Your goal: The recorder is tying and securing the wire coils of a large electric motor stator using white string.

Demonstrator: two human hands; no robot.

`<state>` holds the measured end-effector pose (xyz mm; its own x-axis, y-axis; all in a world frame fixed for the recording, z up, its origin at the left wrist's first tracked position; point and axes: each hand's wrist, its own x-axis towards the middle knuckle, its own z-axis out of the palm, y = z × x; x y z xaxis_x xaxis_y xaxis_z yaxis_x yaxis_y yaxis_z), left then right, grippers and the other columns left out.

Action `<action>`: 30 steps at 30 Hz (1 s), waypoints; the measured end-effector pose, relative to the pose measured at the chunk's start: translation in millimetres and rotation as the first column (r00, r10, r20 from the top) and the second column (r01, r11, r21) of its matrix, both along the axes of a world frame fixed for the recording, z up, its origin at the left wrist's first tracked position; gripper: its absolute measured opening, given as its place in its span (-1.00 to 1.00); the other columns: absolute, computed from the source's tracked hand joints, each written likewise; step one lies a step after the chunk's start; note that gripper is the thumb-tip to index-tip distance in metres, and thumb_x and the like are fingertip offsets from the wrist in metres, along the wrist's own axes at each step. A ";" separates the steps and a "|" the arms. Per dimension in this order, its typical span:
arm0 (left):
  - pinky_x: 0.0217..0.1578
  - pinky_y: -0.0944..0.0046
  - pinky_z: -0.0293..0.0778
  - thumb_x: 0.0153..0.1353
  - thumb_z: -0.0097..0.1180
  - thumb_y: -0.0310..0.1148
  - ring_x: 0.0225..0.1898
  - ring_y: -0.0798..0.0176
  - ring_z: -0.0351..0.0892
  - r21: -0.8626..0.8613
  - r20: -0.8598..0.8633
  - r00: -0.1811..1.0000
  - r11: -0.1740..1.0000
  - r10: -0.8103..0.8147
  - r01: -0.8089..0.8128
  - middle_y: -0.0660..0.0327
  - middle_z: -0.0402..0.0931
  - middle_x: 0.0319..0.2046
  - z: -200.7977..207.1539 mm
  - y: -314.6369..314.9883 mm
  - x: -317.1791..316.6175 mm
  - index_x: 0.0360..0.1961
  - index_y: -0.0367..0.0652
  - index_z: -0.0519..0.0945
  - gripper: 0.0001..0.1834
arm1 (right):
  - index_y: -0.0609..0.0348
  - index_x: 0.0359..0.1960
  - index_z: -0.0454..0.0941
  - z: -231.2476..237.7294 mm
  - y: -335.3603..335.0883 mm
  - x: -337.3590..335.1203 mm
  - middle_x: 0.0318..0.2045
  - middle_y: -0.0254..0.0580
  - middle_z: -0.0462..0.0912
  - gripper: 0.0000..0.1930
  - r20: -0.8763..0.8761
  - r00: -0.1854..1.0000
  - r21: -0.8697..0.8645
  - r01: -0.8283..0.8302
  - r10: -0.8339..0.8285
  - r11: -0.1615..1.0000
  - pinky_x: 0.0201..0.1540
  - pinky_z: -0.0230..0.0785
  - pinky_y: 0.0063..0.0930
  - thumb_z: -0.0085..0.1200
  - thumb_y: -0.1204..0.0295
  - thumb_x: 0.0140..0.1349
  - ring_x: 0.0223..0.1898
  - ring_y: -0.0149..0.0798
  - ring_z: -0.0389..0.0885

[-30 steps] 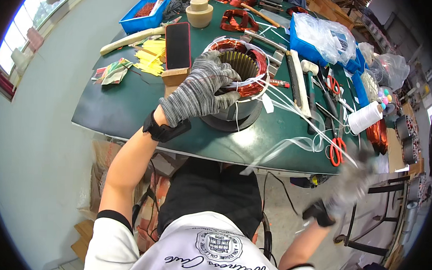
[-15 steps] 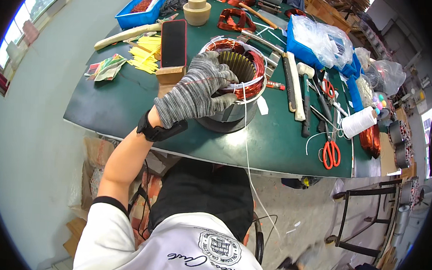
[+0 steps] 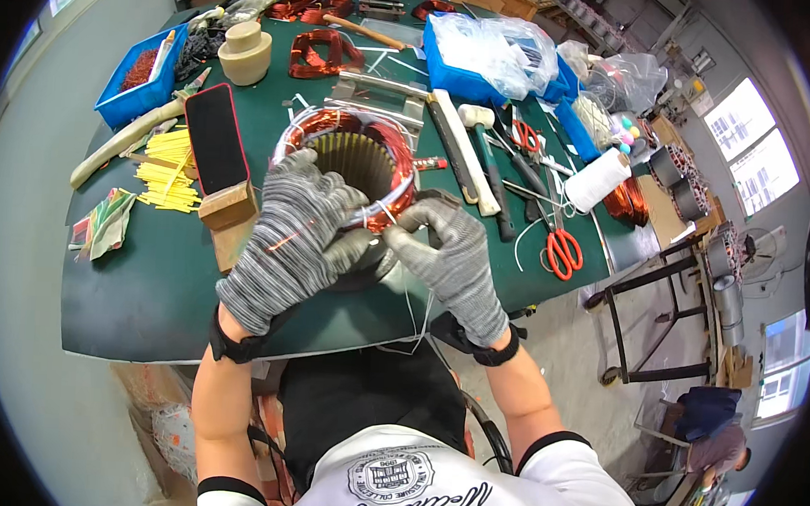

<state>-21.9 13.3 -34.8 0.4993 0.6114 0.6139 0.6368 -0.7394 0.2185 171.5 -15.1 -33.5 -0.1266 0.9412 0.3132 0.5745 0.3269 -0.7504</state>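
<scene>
A motor stator [image 3: 398, 166] with red copper windings stands upright on the green table, its slotted bore facing up. White cord binds the winding ring in places. My left hand [image 3: 296, 234], in a grey knit glove, grips the near left side of that ring, fingers over the rim and thumb outside. At the near right of the rim, my gloved right hand [image 3: 455, 265] is closed in a pinch on the white cord [image 3: 409, 313]. Slack cord hangs in a loop below this hand. The fingertips partly hide the cord where it meets the winding.
Left of the stator are a phone [image 3: 217, 142] on a wooden block [image 3: 229, 209], yellow strips [image 3: 166, 172] and a blue bin [image 3: 139, 79]. To its right lie a mallet [image 3: 487, 166], red-handled scissors [image 3: 563, 252] and a cord spool [image 3: 597, 182]. Copper coils [image 3: 324, 54] sit behind.
My right hand has come up from low beside the seat to the stator's rim. The cord, stretched down toward the floor before, now hangs slack. The view has turned rightward.
</scene>
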 end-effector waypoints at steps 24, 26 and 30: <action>0.13 -0.04 0.12 -0.11 0.27 -0.13 -0.07 0.03 0.39 0.037 0.079 0.992 0.995 -0.094 0.091 0.12 0.45 -0.26 -11.1 4.6 -4.1 -0.18 -0.14 0.50 -0.52 | 0.26 -0.08 0.39 42.1 -21.2 10.7 -0.69 -0.58 0.19 -0.68 -0.628 0.760 -0.407 -0.505 0.168 0.762 -0.77 -0.23 -0.76 -0.13 0.26 0.30 -0.78 -0.68 -0.03; 0.15 -0.02 0.11 -0.14 0.25 -0.12 -0.09 0.12 0.42 0.102 0.136 0.985 0.988 0.103 -0.117 0.16 0.48 -0.24 -7.9 -5.9 3.6 -0.21 -0.14 0.54 -0.54 | 0.24 -0.15 0.43 12.6 -42.9 9.7 -0.67 -0.55 0.24 -0.71 -0.729 0.682 -0.397 -0.488 0.056 0.777 -0.76 -0.20 -0.75 -0.09 0.25 0.28 -0.76 -0.68 0.00; -0.11 0.05 0.36 -0.09 0.22 -0.10 -0.08 0.13 0.43 0.501 0.175 0.849 0.697 0.499 -0.513 0.15 0.46 -0.16 -34.6 -52.8 22.7 -0.20 -0.08 0.52 -0.57 | 0.23 -0.21 0.48 5.5 -47.0 -2.6 -0.58 -0.50 0.34 -0.70 -0.643 0.761 -0.406 -0.428 0.081 0.808 -0.50 0.13 -0.71 -0.18 0.25 0.30 -0.59 -0.62 0.21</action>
<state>0.8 -39.6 -69.4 0.1892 0.3591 0.9139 0.9477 -0.3103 -0.0743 168.9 -62.1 -28.0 -0.3469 0.9329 -0.0970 -0.0679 -0.1281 -0.9894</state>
